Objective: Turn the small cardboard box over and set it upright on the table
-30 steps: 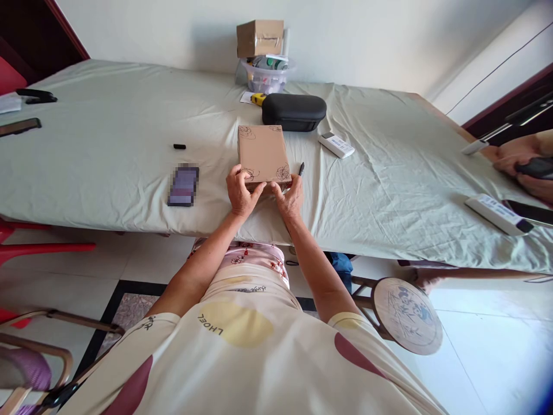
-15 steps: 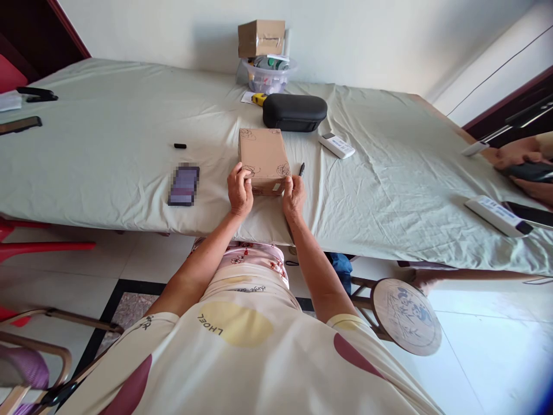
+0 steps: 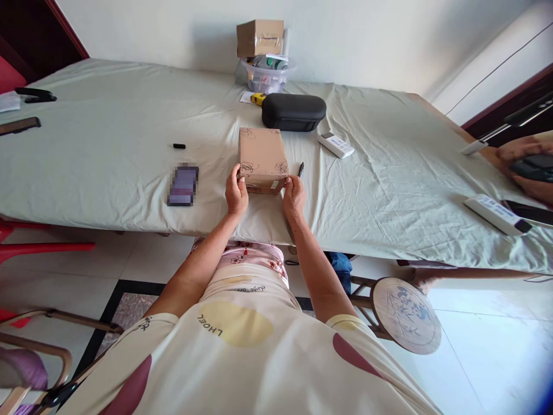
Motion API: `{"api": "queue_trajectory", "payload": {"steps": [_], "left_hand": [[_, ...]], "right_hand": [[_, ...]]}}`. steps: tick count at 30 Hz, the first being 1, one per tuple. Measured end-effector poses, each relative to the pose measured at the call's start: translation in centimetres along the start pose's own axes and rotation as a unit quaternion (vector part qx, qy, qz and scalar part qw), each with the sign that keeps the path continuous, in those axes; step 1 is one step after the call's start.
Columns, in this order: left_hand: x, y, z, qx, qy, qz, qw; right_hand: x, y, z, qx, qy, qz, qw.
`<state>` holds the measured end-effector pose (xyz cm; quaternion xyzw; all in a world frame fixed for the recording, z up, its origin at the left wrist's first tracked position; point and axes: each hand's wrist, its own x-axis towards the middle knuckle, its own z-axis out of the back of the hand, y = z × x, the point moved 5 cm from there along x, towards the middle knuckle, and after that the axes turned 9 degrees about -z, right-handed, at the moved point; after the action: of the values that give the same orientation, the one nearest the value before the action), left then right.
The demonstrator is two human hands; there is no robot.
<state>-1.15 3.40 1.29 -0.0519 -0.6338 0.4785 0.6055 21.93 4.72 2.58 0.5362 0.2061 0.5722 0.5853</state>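
A brown cardboard box (image 3: 262, 153) lies on the cloth-covered table straight ahead, with black scribbled swirls at the corners of its top. My left hand (image 3: 237, 193) grips its near left corner, and the fingers go partly out of sight along the side. At the near right corner my right hand (image 3: 294, 196) holds the box with its thumb by the front edge. A dark pen (image 3: 301, 169) lies just beyond my right hand. To the left are a phone (image 3: 183, 185) and a small black cap-like piece (image 3: 179, 146).
Behind the box sit a black hard case (image 3: 294, 112), a yellow tool (image 3: 258, 99) and a clear tub (image 3: 268, 75) with another carton (image 3: 260, 38) above it. White devices (image 3: 336, 145) lie rightward. Another person's hands (image 3: 529, 164) are at the right edge. A round stool (image 3: 406, 315) stands below.
My left thumb has moved off the box's top to its near left corner. The box's front now shows slightly more of its printed label. My right hand stays at its corner.
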Motion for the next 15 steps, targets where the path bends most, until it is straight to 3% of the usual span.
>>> {"api": "queue_trajectory", "payload": {"steps": [10,15], "left_hand": [[-0.3,2.0,-0.6,0.018,0.025,0.067,0.997],[-0.7,2.5,-1.0,0.018,0.045,0.108,0.993]], "right_hand": [[0.2,-1.0,-1.0,0.006,0.045,-0.025,0.999],[0.0,-1.2,-1.0,-0.054,0.073,-0.044,0.995]]}}
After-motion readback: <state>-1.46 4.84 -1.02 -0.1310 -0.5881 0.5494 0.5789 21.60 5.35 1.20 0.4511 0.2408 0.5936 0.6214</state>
